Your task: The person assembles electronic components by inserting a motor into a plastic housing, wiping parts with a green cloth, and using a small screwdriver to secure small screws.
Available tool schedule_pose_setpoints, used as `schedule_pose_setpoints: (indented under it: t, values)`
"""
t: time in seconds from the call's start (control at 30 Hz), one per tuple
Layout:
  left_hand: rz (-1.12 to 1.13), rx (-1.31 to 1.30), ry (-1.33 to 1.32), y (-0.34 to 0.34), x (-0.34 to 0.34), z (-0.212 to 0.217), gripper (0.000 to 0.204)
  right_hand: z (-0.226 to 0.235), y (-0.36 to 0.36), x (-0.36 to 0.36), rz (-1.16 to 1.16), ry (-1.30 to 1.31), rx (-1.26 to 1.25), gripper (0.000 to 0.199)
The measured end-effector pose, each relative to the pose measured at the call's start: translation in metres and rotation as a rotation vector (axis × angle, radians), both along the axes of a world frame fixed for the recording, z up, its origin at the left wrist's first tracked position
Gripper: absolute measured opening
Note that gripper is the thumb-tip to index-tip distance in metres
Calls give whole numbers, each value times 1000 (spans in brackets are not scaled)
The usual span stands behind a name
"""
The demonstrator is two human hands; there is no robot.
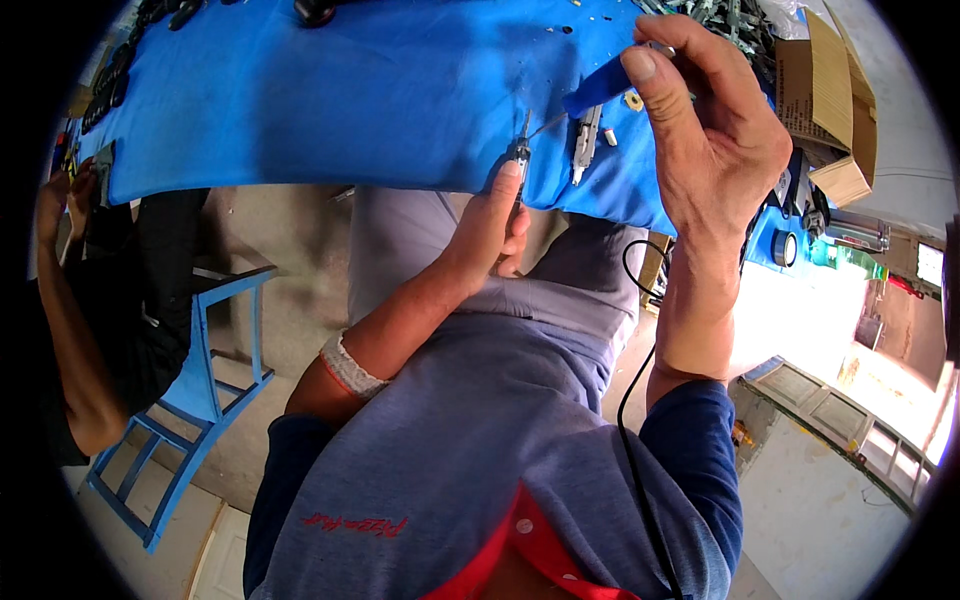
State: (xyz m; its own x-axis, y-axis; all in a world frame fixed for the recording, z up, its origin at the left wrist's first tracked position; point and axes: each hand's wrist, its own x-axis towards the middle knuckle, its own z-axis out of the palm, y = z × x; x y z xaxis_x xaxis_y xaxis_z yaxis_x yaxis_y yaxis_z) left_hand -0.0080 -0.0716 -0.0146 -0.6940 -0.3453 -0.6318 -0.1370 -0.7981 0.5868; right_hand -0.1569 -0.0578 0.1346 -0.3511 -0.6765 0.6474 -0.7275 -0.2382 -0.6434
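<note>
Nearest to me I see the grey-blue shirt with a red collar [470, 470] and a thin black cable [632, 400] that runs up along its right side. On the left forearm there is a white woven wristband [350, 365].

Further on, my left hand [490, 225] is at the near edge of the blue cloth-covered table [330, 100]. Its fingers are curled together and the thumb is pressed against a small dark metal tool [521, 152] that stands at the table edge. I cannot tell how the other fingers grip, because they are hidden under the edge.

My right hand [715, 130] is raised a little more far, on the right. Its thumb and forefinger pinch a small flat blue piece [598, 88], and the other fingers are bent loosely behind. Just beside this piece, a silver metal tool with a pointed end [586, 140] lies on the cloth, between my two hands.

At far right there is an open brown cardboard box [835, 100]. On the left, a blue wooden chair [200, 390] stands on the floor, and beside it another person's arm [70, 330].
</note>
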Motion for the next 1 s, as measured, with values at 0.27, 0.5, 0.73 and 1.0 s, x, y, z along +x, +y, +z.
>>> schedule_pose_setpoints:
  t: [0.27, 0.5, 0.73, 1.0]
  values:
    - [0, -38, -27, 0, 0, 4, 64, -2, 2, 2, 86, -107, 26, 21]
    - [-17, -30, -16, 0, -3, 1, 64, -12, 5, -9, 53, -98, -29, 24]
    - [17, -42, 57, 2, -2, -7, 65, -4, -3, -5, 157, -175, 3, 25]
    - [78, -7, 150, 12, -16, -7, 66, -10, 20, -12, -59, -58, 92, 21]
